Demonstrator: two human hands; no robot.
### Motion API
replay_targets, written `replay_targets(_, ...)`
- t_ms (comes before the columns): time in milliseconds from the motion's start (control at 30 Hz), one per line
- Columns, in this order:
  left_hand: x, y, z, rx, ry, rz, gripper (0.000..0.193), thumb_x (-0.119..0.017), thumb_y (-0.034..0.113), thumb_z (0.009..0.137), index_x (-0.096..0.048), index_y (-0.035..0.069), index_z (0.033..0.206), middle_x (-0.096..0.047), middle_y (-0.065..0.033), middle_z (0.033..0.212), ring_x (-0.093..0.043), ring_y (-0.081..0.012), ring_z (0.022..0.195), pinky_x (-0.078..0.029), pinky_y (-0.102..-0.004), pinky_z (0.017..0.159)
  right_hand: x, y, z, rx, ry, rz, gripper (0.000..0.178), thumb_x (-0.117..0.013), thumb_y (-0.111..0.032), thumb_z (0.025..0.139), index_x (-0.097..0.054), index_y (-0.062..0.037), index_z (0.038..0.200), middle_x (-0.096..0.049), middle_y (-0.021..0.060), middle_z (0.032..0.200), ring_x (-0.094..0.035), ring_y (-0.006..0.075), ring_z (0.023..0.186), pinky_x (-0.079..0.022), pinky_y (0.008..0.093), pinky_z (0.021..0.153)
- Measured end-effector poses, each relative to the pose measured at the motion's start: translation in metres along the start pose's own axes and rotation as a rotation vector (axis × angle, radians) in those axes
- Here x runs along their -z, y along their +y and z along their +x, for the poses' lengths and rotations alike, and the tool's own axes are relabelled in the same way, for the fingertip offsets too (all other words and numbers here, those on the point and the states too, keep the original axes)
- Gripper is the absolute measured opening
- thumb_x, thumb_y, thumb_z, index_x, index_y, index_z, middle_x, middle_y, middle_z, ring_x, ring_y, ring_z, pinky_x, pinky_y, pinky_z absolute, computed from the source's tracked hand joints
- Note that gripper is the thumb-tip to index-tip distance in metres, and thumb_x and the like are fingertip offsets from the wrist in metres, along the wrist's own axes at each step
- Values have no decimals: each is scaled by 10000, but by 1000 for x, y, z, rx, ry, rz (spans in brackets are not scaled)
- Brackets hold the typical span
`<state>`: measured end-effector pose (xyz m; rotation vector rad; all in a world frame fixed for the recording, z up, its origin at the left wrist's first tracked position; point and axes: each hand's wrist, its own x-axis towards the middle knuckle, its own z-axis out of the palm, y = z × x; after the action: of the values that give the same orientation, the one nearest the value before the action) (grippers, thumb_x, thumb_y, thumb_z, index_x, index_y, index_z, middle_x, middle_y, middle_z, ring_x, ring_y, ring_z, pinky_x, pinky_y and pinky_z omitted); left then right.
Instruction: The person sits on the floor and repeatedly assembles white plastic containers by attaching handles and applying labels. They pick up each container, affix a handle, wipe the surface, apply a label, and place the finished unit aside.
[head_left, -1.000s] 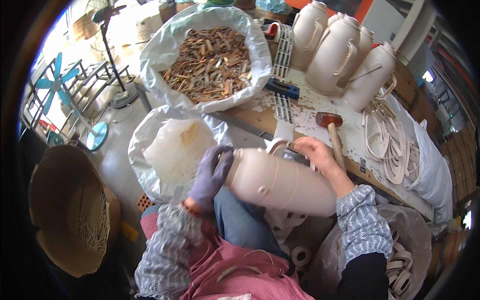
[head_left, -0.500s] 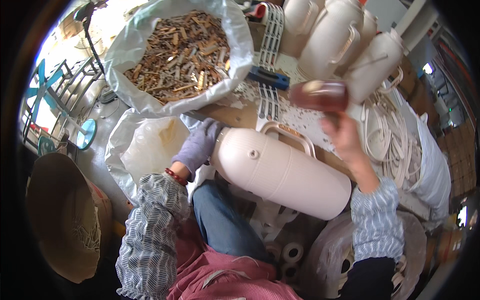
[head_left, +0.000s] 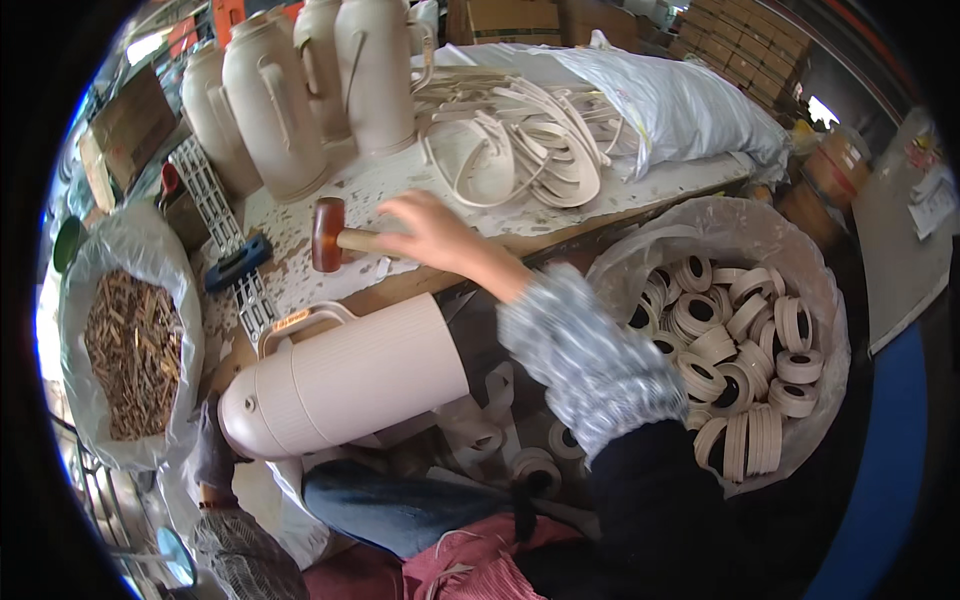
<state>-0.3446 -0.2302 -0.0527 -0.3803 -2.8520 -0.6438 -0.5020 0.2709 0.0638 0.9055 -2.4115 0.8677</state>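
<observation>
- Flask body (head_left: 345, 380), pale pink and ribbed, is lying on its side in front of the bench (head_left: 365, 180), its domed end toward the left hand (head_left: 210, 450). Side handle (head_left: 310, 317) is facing the bench.
- Left hand, gloved, is meeting the domed end. Fingers are mostly hiding there; can't tell if they're pinching or just bracing.
- Right hand (head_left: 425, 230) is hovering at the wooden shaft of the mallet (head_left: 328, 235), fingers loosely spread, not wrapping round it. Contact: can't tell.
- Mallet is lying on the bench near the edge, head pointing away from the right hand. I'd be setting it head-inward so the shaft isn't rolling off.
- Denim-covered leg (head_left: 400, 510) is sitting below the body; what's bearing the weight isn't showing. My call: the left hand should be steadying the domed end whenever the right is off the body, or it's risking a roll.
- Side handle is looking exposed to knocks from the bench edge; I'd be leaving a gap there.
</observation>
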Motion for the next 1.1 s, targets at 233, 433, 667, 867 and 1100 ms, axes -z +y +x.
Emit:
replay_targets(233, -8, 20, -2, 596, 49, -777, 563, -537, 499, 877, -486, 136, 1305, -604, -78, 1147, -655, -220, 816, -531, -380, 510, 165, 135, -329, -690, 540, -487, 185, -639, -102, 866, -627, -3, 1021, -652, 159, 930, -626, 335, 847, -505, 400, 780)
replay_targets(433, 29, 202, -9, 249, 216, 141, 220, -672, 204, 781, -675, 55, 943, -682, -159, 860, -670, -279, 813, -524, -357, 704, 244, 204, -527, -1110, -188, -1011, 833, -812, -198, 631, -439, -87, 1368, -546, 178, 1285, -518, 351, 1158, -370, 423, 1035)
replay_targets(667, 43, 133, -149, 767, 486, -764, 529, -459, 293, 983, -349, 43, 1436, -568, -99, 1212, -650, -164, 759, -481, -249, 367, 218, 186, -443, -776, 356, -681, 594, -663, -174, 822, -472, -35, 1368, -534, 190, 1325, -517, 356, 1211, -402, 428, 1010)
replay_targets(867, 51, 109, -203, 701, 665, -684, 472, -433, 404, 978, -468, 63, 1302, -633, -68, 943, -620, -149, 585, -450, -248, 344, 158, -63, -251, -448, 10, 823, 539, -495, -287, 961, -389, -4, 1408, -450, 166, 1406, -472, 271, 1267, -364, 378, 1067)
replay_targets(1100, 86, 139, -270, 1010, 980, -1116, 431, -414, 488, 974, -626, 113, 962, -604, -36, 629, -554, -168, 436, -390, -273, 345, -47, -216, -246, 396, -922, 892, 377, -558, -124, 936, -522, -21, 1297, -555, 143, 1221, -535, 289, 1115, -427, 357, 960)
